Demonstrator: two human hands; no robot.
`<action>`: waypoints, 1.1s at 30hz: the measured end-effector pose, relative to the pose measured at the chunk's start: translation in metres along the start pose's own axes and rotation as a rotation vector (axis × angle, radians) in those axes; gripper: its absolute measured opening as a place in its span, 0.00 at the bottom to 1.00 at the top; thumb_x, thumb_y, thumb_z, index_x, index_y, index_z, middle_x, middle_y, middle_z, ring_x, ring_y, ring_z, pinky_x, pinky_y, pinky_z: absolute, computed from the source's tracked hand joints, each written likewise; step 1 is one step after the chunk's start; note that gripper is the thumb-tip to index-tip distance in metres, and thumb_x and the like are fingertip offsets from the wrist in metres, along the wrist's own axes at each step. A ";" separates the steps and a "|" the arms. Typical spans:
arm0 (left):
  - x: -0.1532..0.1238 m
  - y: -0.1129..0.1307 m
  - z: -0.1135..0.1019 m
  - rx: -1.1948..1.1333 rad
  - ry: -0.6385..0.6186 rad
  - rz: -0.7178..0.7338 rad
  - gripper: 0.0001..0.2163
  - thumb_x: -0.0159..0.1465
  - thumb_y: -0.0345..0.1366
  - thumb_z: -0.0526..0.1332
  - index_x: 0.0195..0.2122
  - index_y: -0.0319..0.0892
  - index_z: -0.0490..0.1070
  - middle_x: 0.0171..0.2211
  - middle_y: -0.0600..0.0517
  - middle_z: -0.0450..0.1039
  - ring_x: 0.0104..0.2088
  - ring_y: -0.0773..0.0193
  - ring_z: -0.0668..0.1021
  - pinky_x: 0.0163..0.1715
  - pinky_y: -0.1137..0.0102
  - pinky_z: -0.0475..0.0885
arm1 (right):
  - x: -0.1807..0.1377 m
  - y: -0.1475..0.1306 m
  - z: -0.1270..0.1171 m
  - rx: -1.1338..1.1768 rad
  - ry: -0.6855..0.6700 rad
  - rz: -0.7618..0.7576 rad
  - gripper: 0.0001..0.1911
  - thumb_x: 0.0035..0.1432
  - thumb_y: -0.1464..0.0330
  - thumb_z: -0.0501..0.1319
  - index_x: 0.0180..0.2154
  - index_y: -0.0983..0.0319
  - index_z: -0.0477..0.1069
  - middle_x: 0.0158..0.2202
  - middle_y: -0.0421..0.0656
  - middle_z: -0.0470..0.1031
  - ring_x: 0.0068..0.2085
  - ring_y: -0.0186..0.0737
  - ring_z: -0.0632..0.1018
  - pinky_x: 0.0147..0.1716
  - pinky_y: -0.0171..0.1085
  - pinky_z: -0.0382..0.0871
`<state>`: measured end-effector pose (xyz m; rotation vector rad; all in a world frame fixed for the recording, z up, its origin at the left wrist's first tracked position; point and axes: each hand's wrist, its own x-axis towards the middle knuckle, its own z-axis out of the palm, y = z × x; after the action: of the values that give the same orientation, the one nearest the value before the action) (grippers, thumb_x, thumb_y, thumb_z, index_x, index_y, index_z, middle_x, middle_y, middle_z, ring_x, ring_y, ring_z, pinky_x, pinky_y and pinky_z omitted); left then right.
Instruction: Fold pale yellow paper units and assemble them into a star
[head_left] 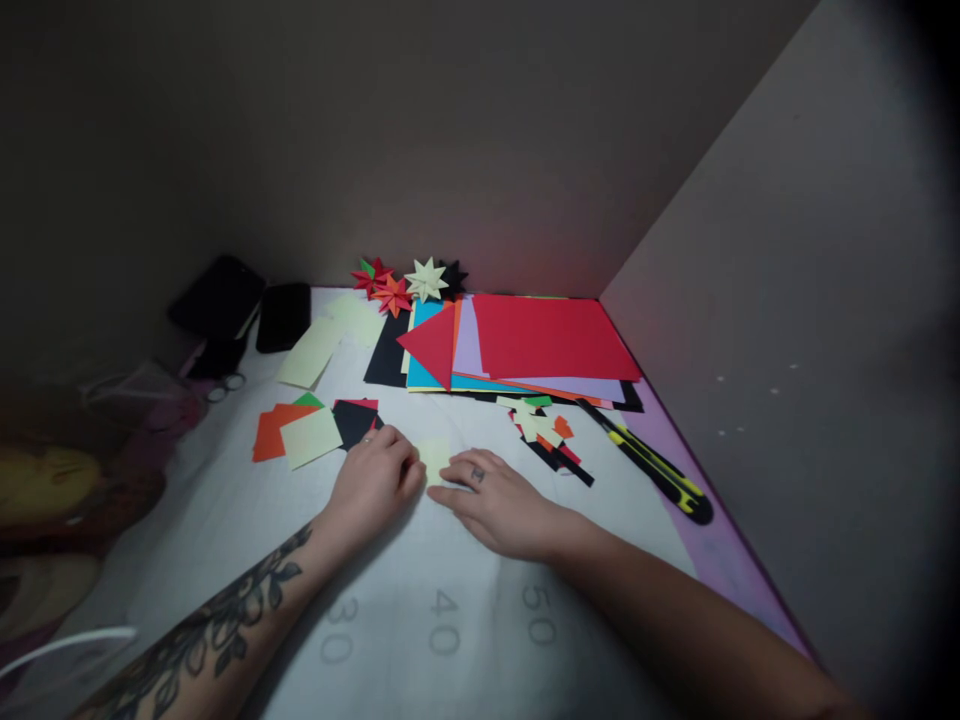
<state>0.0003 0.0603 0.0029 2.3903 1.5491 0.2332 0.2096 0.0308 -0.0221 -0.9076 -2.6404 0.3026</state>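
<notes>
A small piece of pale yellow paper (435, 458) lies on the white work surface between my two hands. My left hand (379, 475) is closed, its curled fingers at the paper's left edge; the fingertips are partly hidden. Stretched out from the right, the fingers of my right hand (499, 500) rest over the paper's right edge. Just beyond my left hand are black paper squares (358, 420), with a pale yellow square (310, 438) and orange squares (274, 432) beside them. Paper scraps (536, 425) in several colours lie past my right hand.
A yellow-and-black box cutter (652, 470) lies at the right. Behind stand folded paper stars (426, 280) and a stack of coloured sheets topped by red paper (559, 338). Scissors (226, 388) and a dark phone-like object (284, 317) are at the left. Walls (450, 150) close off the back and right.
</notes>
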 end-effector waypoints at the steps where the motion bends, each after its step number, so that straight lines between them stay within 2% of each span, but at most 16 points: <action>1: 0.000 0.000 0.000 0.002 -0.001 0.000 0.10 0.63 0.34 0.53 0.29 0.40 0.72 0.33 0.47 0.70 0.34 0.58 0.73 0.39 0.63 0.66 | 0.000 0.000 -0.001 0.003 -0.010 0.007 0.18 0.61 0.72 0.57 0.53 0.58 0.70 0.50 0.48 0.72 0.53 0.49 0.67 0.55 0.51 0.61; 6: 0.000 0.000 -0.002 -0.001 0.000 0.013 0.10 0.63 0.34 0.53 0.29 0.41 0.72 0.33 0.47 0.70 0.34 0.58 0.73 0.39 0.63 0.66 | 0.002 -0.003 -0.005 0.025 -0.068 0.033 0.20 0.62 0.72 0.55 0.55 0.59 0.67 0.51 0.48 0.72 0.55 0.48 0.66 0.56 0.51 0.59; 20: 0.000 0.000 -0.001 -0.104 0.026 -0.006 0.10 0.63 0.36 0.54 0.30 0.41 0.72 0.36 0.47 0.70 0.36 0.57 0.73 0.41 0.62 0.66 | 0.006 -0.005 -0.008 0.035 -0.100 0.050 0.21 0.61 0.71 0.56 0.56 0.60 0.65 0.51 0.48 0.72 0.54 0.50 0.65 0.56 0.52 0.59; 33: 0.004 -0.001 0.000 -0.101 -0.009 0.011 0.07 0.61 0.32 0.55 0.29 0.41 0.73 0.35 0.47 0.70 0.33 0.60 0.73 0.37 0.65 0.66 | 0.006 -0.007 -0.011 0.042 -0.133 0.074 0.21 0.61 0.71 0.56 0.56 0.59 0.65 0.51 0.47 0.71 0.54 0.47 0.64 0.57 0.49 0.58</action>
<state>0.0008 0.0642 0.0030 2.3197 1.4834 0.2950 0.2055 0.0304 -0.0082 -1.0049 -2.7136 0.4502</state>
